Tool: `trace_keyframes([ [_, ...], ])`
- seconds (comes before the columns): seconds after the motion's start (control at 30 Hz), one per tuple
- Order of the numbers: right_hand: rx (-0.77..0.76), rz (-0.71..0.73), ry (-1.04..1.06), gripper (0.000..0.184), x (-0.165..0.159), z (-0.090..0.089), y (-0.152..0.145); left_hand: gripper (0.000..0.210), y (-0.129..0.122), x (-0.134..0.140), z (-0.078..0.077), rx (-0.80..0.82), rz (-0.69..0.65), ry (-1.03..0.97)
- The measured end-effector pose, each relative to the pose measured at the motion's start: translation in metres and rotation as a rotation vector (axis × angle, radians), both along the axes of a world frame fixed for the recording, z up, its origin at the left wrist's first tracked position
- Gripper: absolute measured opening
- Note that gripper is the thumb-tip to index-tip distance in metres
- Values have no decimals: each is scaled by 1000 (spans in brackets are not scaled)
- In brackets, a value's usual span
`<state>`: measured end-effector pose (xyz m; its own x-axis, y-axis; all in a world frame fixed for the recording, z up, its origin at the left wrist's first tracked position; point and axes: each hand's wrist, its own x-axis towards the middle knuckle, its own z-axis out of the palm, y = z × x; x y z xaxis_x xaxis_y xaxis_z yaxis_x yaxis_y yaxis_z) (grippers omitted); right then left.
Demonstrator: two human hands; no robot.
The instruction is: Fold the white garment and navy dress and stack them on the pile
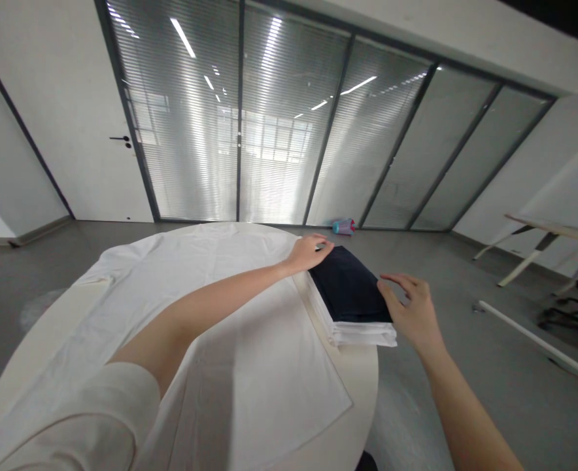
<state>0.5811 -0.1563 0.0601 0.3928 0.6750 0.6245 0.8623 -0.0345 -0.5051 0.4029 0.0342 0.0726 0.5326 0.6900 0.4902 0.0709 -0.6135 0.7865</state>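
Note:
A dark navy folded garment lies on top of a stack of white folded garments at the right side of a round table. My left hand reaches across to the far left corner of the navy garment, its fingertips touching the cloth and a small gap showing between thumb and forefinger. Beside the right edge of the stack is my right hand, fingers curved and apart, the thumb near the navy edge. A white shirt is spread flat over the table, passing under my left forearm.
The pale round tabletop shows along its rim, and the stack overhangs its right edge. A small blue and pink basket lies on the floor by the glass partition. Another table and a black chair base stand far right.

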Motion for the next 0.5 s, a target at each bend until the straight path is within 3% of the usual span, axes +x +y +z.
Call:
trace_keyframes([
  [0.1, -39, 152, -47, 41, -12, 35, 38, 35, -37, 5, 8, 420, -189, 244],
  [0.2, -253, 301, -69, 48, -21, 49, 87, 46, -68, 3, 3, 673, -263, 395],
  [0.37, -745, 245, -135, 51, -15, 19, 140, 66, -80, -7, -22, 954, -246, 434],
  [0.5, -791, 212, -148, 52, -5, 0, 156, 71, -93, -19, -38, 1076, -267, 416],
])
